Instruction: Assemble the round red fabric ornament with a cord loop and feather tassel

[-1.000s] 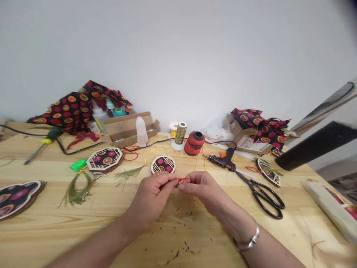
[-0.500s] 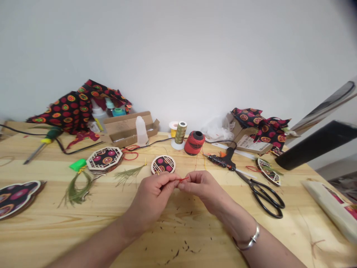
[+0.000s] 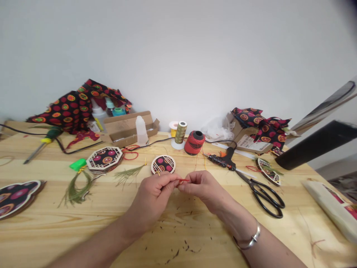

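Observation:
My left hand point(image 3: 152, 197) and my right hand point(image 3: 202, 188) meet above the middle of the wooden table point(image 3: 83, 223). Both pinch a short piece of red thread point(image 3: 183, 180) between thumb and fingers, fingertips almost touching. A small round wooden lattice ornament point(image 3: 163, 164) with patterned fabric lies just beyond my left hand. A silver bangle point(image 3: 249, 242) sits on my right wrist.
Black scissors point(image 3: 263, 193) and a glue gun point(image 3: 224, 159) lie to the right. A red thread spool point(image 3: 194, 143), a gold spool point(image 3: 181, 133), an open cardboard box point(image 3: 126, 128), patterned fabric point(image 3: 75, 106), an octagonal ornament point(image 3: 104, 159), green feathers point(image 3: 75, 188) and a screwdriver point(image 3: 41, 145) are further back.
Almost nothing has moved. My fingers shift slightly on the red thread, and its short end now sticks out a little more to the right.

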### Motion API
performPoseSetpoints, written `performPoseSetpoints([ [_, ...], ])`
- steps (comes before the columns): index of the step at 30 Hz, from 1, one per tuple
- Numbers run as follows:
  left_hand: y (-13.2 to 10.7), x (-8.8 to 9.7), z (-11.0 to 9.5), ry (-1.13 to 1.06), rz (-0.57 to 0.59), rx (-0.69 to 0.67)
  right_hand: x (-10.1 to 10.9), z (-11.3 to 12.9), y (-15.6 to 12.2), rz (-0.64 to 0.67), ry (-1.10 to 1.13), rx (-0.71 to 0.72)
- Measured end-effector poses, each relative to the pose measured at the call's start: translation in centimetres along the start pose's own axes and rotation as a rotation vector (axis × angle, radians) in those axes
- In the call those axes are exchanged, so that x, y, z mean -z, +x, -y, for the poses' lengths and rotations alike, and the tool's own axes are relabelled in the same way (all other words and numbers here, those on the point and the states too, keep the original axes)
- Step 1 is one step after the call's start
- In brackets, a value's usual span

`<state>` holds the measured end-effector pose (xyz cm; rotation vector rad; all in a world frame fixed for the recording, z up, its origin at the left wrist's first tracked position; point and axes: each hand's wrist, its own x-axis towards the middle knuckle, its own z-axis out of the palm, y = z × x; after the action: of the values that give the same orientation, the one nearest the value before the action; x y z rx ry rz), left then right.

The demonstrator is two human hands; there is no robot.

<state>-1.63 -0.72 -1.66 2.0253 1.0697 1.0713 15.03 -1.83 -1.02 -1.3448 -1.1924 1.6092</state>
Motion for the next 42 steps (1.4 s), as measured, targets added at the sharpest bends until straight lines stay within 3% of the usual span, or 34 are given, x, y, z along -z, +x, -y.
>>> performPoseSetpoints([
  [12,-0.25,0.01,0.16,0.033,-0.008,-0.063,0.17,0.13,0.07,-0.025,0.007,0.006],
  [22,-0.1,0.05,-0.23,0.059,-0.017,0.006,0.08,0.45,-0.12,-0.018,0.034,0.006],
  [42,-0.06,-0.03,-0.29,0.044,-0.018,-0.047,0.23,0.18,0.05,0.024,0.034,-0.003],
])
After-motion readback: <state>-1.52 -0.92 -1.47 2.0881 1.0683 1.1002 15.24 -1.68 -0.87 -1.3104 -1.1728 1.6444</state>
